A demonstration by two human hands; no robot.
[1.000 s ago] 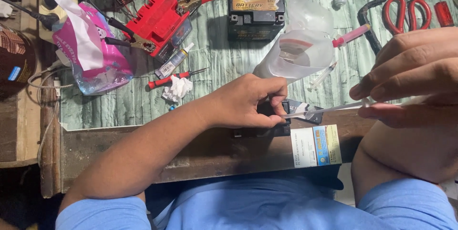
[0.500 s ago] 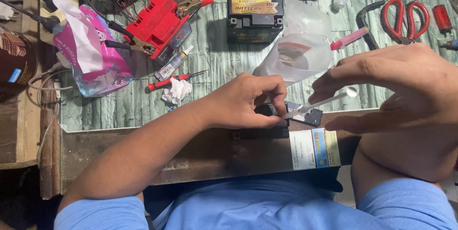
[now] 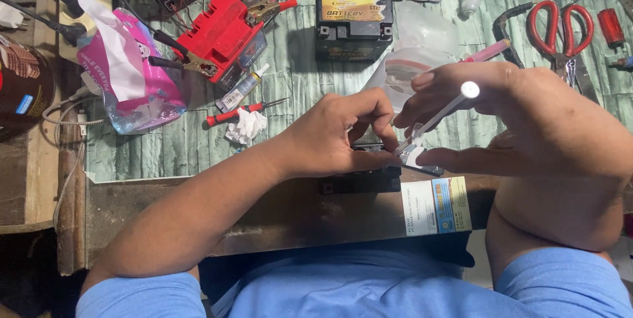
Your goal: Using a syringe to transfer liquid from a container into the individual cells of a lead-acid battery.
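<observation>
Cluttered green workbench (image 3: 165, 153) — the left hand (image 3: 330, 136) pinches a small black part (image 3: 369, 176) at the near edge, while the right hand (image 3: 527, 120), just beside it, holds a thin white stick (image 3: 438, 117) angled onto that part — work apparently mid-course, unfinished.

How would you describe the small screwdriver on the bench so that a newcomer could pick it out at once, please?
Start at the red battery with clips near the back of the green-patterned bench top. Just in front of it, beside a crumpled white tissue, lies the screwdriver. It is the only slim tool with a red handle and thin metal shaft lying flat there, left of the left hand.
</observation>
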